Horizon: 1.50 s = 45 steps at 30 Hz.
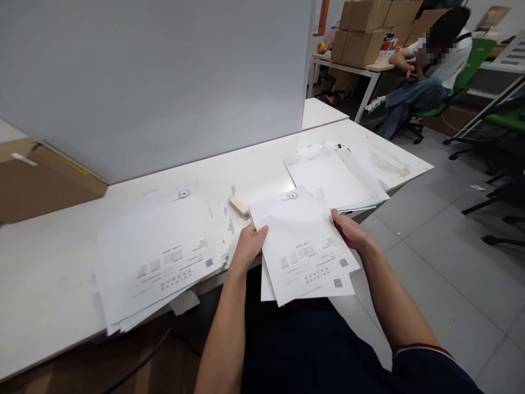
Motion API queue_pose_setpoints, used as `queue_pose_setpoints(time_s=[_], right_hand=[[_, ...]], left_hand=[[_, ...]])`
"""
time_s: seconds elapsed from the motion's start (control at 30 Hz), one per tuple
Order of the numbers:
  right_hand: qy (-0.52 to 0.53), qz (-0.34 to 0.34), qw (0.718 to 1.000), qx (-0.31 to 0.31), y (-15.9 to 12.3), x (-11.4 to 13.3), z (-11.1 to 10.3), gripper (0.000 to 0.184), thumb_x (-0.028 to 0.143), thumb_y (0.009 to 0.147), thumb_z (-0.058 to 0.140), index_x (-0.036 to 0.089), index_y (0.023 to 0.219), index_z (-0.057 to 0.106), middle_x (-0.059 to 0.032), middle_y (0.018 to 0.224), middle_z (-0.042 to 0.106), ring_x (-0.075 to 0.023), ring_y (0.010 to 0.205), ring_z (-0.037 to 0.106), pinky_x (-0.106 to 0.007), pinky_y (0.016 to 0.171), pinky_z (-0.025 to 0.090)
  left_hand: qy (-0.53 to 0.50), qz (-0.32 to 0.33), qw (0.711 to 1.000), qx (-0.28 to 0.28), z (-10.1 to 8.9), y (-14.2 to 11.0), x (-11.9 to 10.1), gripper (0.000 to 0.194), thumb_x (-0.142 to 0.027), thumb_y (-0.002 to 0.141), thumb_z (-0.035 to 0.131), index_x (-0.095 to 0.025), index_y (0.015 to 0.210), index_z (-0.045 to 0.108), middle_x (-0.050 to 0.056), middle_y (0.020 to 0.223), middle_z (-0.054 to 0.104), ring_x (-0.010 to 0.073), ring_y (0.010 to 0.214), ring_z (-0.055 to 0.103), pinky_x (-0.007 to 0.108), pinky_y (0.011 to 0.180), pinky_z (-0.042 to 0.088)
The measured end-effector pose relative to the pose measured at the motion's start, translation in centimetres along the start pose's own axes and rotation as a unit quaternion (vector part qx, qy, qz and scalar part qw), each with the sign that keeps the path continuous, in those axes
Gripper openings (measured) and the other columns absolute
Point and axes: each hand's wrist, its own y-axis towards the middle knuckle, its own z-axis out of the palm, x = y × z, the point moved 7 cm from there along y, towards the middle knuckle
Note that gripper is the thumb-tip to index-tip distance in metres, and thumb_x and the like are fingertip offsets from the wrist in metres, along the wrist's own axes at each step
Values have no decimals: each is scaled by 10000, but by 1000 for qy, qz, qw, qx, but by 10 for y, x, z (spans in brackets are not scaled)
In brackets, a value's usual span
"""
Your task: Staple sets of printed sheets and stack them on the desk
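Note:
My left hand (248, 247) and my right hand (349, 230) grip the two sides of a small sheaf of printed white sheets (303, 246), held over the front edge of the white table (49, 273). The sheets carry small print and QR-like squares, and they are fanned slightly apart. A bigger stack of similar sheets (158, 251) lies on the table left of my left hand, overhanging the edge. A third pile of papers (332, 175) lies beyond my right hand. A small beige stapler (239, 207) rests between the piles.
A white partition panel (164, 76) stands along the table's back. A brown cardboard box (36, 178) sits at far left. At the back right a seated person (430, 71) works near stacked cartons (369, 30). Green office chairs (508, 117) stand on the grey tiled floor.

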Motion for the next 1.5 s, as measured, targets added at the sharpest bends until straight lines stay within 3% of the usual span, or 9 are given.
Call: queue_pose_setpoints(time_s=[0.17, 0.33, 0.47, 0.57, 0.67, 0.87, 1.0, 1.23, 1.5], right_hand=[[-70, -35, 997, 1, 1, 0, 10, 286, 317, 655, 734, 154, 868, 639, -58, 756, 715, -211, 635, 662, -306, 558, 533], [-110, -107, 988, -28, -4, 7, 10, 248, 328, 679, 703, 157, 846, 634, -39, 744, 705, -203, 622, 648, -307, 533, 524], [-79, -173, 982, -4, -19, 28, 12, 346, 390, 728, 683, 175, 995, 636, -57, 858, 709, -220, 747, 664, -349, 650, 551], [-94, -246, 965, 8, -31, 54, 21, 332, 395, 769, 661, 216, 1047, 633, -52, 962, 697, -225, 868, 652, -362, 740, 543], [-107, -338, 935, 7, -41, 86, 39, 306, 392, 802, 635, 245, 1069, 622, -46, 1026, 678, -224, 930, 630, -363, 777, 531], [-107, -472, 875, -3, -41, 141, 86, 338, 426, 812, 616, 264, 1108, 590, -41, 1100, 641, -239, 1037, 585, -399, 878, 493], [-66, -484, 872, 20, -20, 143, 101, 378, 465, 786, 630, 260, 1099, 576, -47, 1110, 639, -238, 1059, 574, -408, 931, 467], [-51, -411, 908, 55, 13, 105, 104, 526, 502, 738, 661, 247, 1180, 532, -68, 1165, 630, -253, 1081, 572, -418, 929, 464], [-86, -401, 910, 54, 13, 117, 104, 369, 457, 761, 652, 210, 1034, 632, -59, 1035, 683, -245, 966, 619, -393, 846, 500]], left_hand=[[38, 23, 997, -62, -10, -2, -4, 272, -355, 631, 693, -157, 815, 672, 79, 790, 696, 232, 760, 628, 314, 680, 483], [95, 53, 984, -140, -20, -15, -11, 315, -417, 653, 704, -200, 879, 669, 66, 800, 659, 204, 696, 570, 321, 670, 457], [-12, 73, 982, -172, -26, -23, -14, 643, -419, 656, 729, -210, 1229, 526, 106, 1105, 607, 182, 855, 581, 301, 742, 471], [-157, 79, 979, -106, -20, -22, -22, 645, -444, 706, 695, -197, 1263, 484, 112, 1103, 613, 169, 885, 598, 292, 770, 480], [-216, 165, 957, -102, -27, -28, -51, 395, -430, 754, 658, -195, 1065, 596, 56, 919, 652, 137, 794, 600, 270, 748, 482], [-132, 390, 853, -321, -74, -70, -125, 209, -390, 818, 595, -193, 888, 585, -17, 765, 579, 97, 716, 553, 264, 728, 469], [-63, 417, 814, -399, -88, -82, -135, 212, -391, 827, 582, -189, 890, 562, -37, 727, 529, 93, 697, 536, 266, 728, 470], [-108, 390, 875, -266, -74, -56, -112, 313, -380, 796, 626, -199, 1034, 535, 27, 935, 599, 134, 901, 597, 270, 833, 479], [-39, 365, 868, -334, -80, -56, -118, 241, -388, 812, 602, -175, 913, 551, 11, 855, 602, 114, 824, 575, 252, 811, 467]])
